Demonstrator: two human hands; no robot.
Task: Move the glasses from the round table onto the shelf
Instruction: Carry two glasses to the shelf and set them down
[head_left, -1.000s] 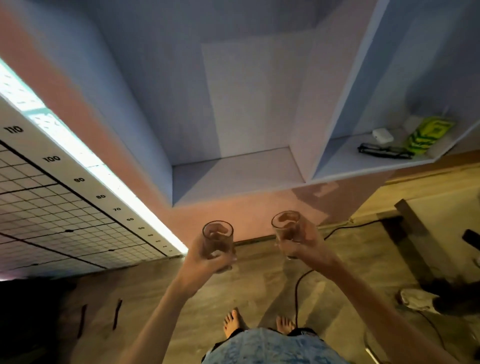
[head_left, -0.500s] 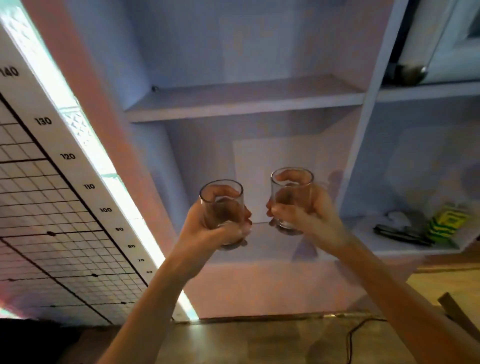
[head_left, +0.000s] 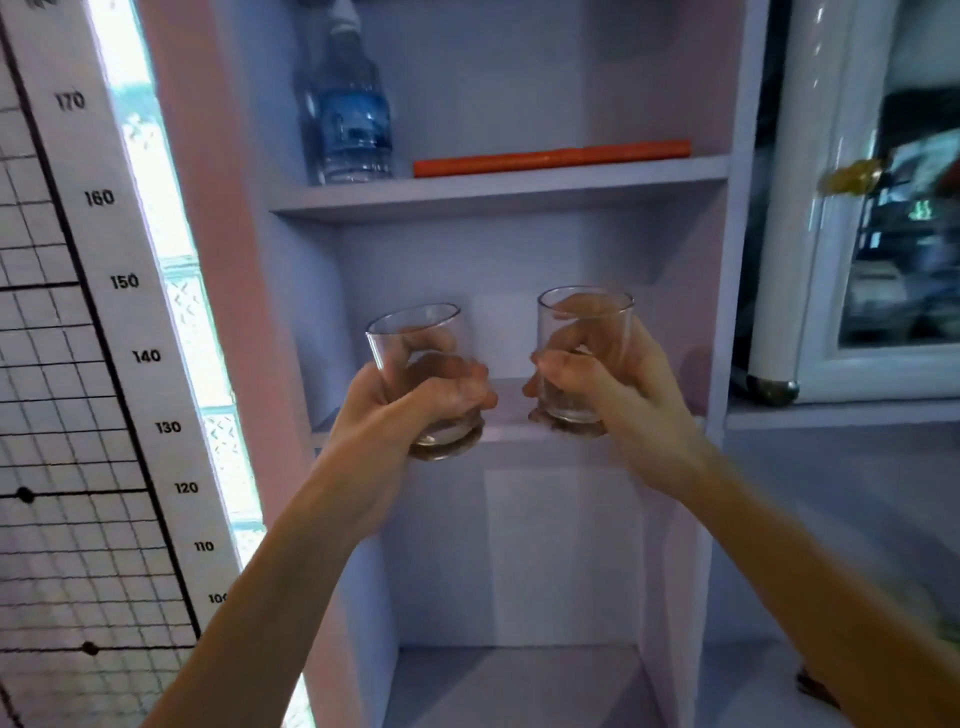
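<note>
While both glasses are held in front of the lilac shelf unit (head_left: 722, 291), neither plainly stands on a board. At far left hangs a numbered height chart (head_left: 98, 197). The upper compartment holds a blue-labelled water bottle (head_left: 353, 119) at its left and a flat orange object (head_left: 550, 156) lying to the right of it. Below, the left hand (head_left: 384, 415) wraps its fingers and thumb round the lower half of the left glass (head_left: 415, 343), which is clear, tilted with its rim leaning left, and has its base just below the front edge of the middle shelf board (head_left: 511, 423). Just beside it, but apart, the right glass (head_left: 584, 322) stands nearly upright, gripped round its lower part by the right hand (head_left: 623, 400). Its base is level with the board's edge; contact cannot be judged. A white-framed glazed door (head_left: 810, 218) lies at far right.
</note>
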